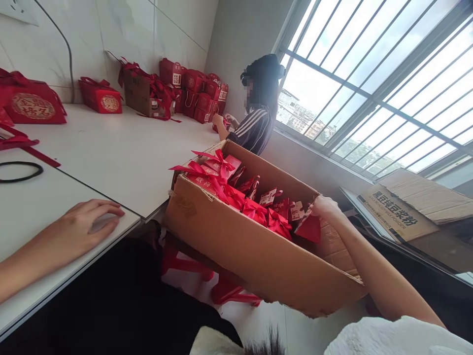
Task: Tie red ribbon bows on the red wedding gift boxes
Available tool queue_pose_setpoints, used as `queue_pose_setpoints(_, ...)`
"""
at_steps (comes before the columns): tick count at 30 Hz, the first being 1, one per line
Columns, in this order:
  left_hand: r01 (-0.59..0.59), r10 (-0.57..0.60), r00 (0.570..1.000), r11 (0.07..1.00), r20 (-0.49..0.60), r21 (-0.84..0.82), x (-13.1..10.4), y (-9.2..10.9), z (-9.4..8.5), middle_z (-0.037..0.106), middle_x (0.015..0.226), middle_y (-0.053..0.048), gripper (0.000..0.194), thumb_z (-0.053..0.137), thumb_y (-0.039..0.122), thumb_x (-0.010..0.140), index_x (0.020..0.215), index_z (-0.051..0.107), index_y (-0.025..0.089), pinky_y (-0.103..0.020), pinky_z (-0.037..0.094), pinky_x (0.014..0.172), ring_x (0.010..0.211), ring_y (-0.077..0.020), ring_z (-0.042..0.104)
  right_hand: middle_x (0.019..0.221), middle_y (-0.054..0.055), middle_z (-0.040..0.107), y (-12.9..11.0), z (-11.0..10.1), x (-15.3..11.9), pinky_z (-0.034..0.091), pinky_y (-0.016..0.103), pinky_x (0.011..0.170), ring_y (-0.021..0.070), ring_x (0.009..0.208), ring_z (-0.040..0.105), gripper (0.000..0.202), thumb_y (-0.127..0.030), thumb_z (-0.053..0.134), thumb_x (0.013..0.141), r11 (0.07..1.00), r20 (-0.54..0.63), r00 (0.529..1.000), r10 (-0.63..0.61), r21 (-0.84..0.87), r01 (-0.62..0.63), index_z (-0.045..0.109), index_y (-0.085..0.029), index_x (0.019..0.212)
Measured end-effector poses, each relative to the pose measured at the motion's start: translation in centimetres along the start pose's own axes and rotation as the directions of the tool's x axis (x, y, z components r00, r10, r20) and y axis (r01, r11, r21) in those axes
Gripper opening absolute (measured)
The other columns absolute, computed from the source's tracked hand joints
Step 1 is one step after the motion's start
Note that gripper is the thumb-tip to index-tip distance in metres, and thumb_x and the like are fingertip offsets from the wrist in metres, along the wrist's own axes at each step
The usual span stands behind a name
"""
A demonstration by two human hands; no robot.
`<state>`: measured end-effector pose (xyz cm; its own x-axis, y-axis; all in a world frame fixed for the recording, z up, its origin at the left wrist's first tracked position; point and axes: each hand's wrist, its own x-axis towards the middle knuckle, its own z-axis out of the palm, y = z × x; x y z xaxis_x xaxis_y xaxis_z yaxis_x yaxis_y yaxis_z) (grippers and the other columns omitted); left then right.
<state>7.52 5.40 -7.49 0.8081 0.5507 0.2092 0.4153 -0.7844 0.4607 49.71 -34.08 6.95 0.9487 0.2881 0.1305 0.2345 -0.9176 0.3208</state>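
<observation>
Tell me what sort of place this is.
Probably a small gift-packing workroom: red gift boxes stand along the wall on the white table, a big cardboard box holds more with ribbon bows, and another person is busy near the barred window.

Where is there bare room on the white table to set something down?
Bare tabletop spans between the left hand, the red boxes along the wall and the open carton. It is crowded along the wall and in most of the carton, where the right hand holds a red packet.
</observation>
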Motion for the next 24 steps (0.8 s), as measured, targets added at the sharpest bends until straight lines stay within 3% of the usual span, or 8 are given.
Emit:
queue_pose_setpoints(5,-0.032,0.032,0.999,0.999,-0.024,0.013,-0.1,-0.2,0.2,0.059,0.107,-0.002,0.04,0.042,0.054,0.074,0.094,0.061,0.025,-0.037,0.042,0.093,0.104,-0.0218,0.055,0.093,0.022,0.068,-1.0,2.0,-1.5,0.048,0.031,0.072,0.0298,0.091,0.066,0.035,-0.027,0.042,0.09,0.999,-0.044,0.998,-0.043,-0.019,0.042,0.07,-0.005,0.092)
queue_pose_setpoints(9,-0.044,0.045,0.998,0.999,-0.039,0.023,-0.2,-0.1,0.2,0.06,0.105,-0.002,0.039,0.042,0.053,0.074,0.093,0.062,0.025,-0.035,0.043,0.091,0.102,-0.0213,0.056,0.095,0.02,0.069,-1.1,1.9,-2.0,0.046,0.029,0.073,0.0275,0.092,0.065,0.047,-0.031,0.029,0.095,0.997,-0.103,0.991,-0.08,-0.018,0.079,0.07,-0.007,0.092)
queue_pose_setpoints(17,-0.011,0.012,0.998,1.0,-0.054,0.02,-0.2,0.3,0.0,0.06,0.104,-0.001,0.04,0.041,0.054,0.074,0.091,0.062,0.026,-0.033,0.044,0.089,0.101,-0.0213,0.056,0.091,0.02,0.069,-0.7,-1.5,-2.0,0.047,0.032,0.071,0.0298,0.09,0.066,0.041,-0.034,0.038,0.091,1.0,-0.183,0.983,-0.012,-0.011,0.01,0.07,-0.009,0.094)
queue_pose_setpoints(21,0.024,-0.024,0.999,1.0,-0.048,-0.005,-0.4,0.7,0.0,0.06,0.104,-0.002,0.044,0.038,0.057,0.071,0.089,0.062,0.025,-0.036,0.043,0.09,0.1,-0.0225,0.056,0.092,0.023,0.067,-0.1,-4.2,-1.7,0.048,0.037,0.072,0.0327,0.091,0.065,0.05,-0.04,0.032,0.092,0.994,-0.206,0.973,0.105,-0.009,-0.109,0.068,-0.006,0.096)
queue_pose_setpoints(24,0.034,-0.035,0.996,0.999,-0.077,-0.016,-0.3,0.6,0.1,0.06,0.102,-0.003,0.047,0.037,0.059,0.069,0.087,0.062,0.024,-0.037,0.042,0.091,0.099,-0.0233,0.056,0.095,0.025,0.066,-0.4,-4.8,-0.8,0.048,0.04,0.074,0.0338,0.094,0.064,0.046,-0.034,0.031,0.093,0.992,-0.195,0.973,0.123,-0.011,-0.127,0.067,-0.006,0.101)
